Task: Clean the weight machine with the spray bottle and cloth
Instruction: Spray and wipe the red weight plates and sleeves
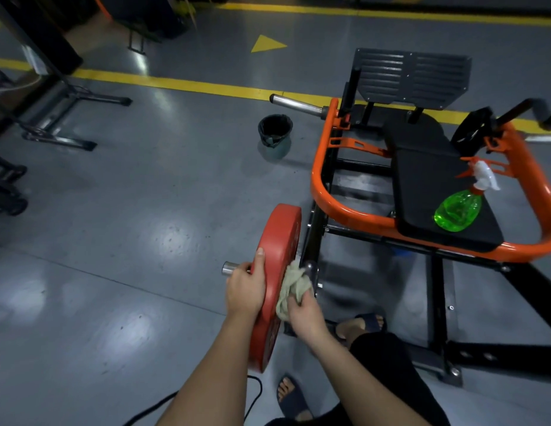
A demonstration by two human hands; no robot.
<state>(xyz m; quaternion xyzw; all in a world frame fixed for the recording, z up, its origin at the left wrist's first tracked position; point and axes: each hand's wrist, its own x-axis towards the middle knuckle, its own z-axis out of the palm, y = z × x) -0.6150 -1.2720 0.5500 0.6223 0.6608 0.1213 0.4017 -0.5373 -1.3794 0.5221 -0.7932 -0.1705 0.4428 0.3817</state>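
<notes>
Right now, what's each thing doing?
weight plate, upright on its bar
cloth, bunched against the weight plate
right hand, grips the cloth
left hand, holds the weight plate's rim
spray bottle, lying sideways on the seat pad
bin, upright, bag-lined

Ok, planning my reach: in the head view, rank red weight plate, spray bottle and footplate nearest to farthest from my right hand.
1. red weight plate, left of the right hand
2. spray bottle, on the seat pad
3. footplate, far end
</notes>
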